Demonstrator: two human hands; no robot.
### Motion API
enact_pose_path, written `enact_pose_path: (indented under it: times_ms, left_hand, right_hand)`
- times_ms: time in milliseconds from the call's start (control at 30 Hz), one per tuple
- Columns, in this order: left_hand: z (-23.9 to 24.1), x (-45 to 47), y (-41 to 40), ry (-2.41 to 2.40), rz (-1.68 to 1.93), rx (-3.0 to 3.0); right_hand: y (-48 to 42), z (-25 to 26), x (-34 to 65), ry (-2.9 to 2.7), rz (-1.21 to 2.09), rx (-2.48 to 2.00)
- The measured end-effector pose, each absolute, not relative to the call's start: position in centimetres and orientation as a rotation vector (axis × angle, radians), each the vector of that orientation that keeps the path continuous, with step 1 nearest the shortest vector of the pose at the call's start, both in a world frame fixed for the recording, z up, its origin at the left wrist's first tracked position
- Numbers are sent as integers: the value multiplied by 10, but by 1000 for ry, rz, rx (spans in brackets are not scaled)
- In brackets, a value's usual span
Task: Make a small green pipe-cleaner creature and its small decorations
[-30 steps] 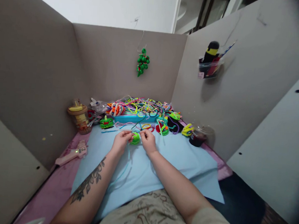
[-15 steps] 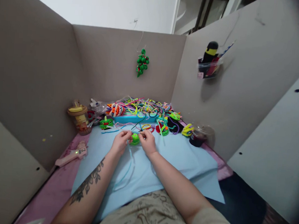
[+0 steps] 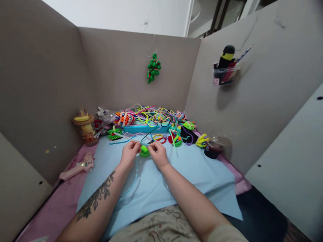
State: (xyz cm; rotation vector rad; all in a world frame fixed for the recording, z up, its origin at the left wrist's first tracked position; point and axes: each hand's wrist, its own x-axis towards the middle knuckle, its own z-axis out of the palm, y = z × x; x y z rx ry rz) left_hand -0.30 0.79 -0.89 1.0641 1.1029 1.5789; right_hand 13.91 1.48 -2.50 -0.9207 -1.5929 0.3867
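Above the light blue sheet [image 3: 185, 178], both hands meet around a small bright green craft piece [image 3: 144, 152] that looks made of pipe cleaner. My left hand [image 3: 130, 152] is closed in a pinch at its left side, on a light blue pipe cleaner [image 3: 136, 171] whose long end curves down over the sheet. My right hand [image 3: 158, 155] pinches at the piece's upper right edge. A bit of light blue shows along the top of the green piece, between the fingers. The fingertips partly hide what each one grips.
Behind the hands, a blue tray [image 3: 146, 127] overflows with colourful pipe cleaners. A pink glue gun [image 3: 79, 166] lies at left, near a lidded cup [image 3: 86, 128]. A dark drink cup [image 3: 213, 149] stands right, beside a yellow craft piece [image 3: 203, 140]. Grey partitions [image 3: 121, 65] enclose the table.
The green piece has shifted slightly left and turned between my fingers. The hanging light blue pipe cleaner has swung left. My right hand has edged left.
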Motion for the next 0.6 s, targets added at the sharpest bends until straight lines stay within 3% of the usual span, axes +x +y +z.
enact_pose_path:
  times_ms: [600]
  left_hand:
    - [-5,-5,4,1198,1619,1266]
  right_hand:
    - [15,-27,136,-1666,532,-901]
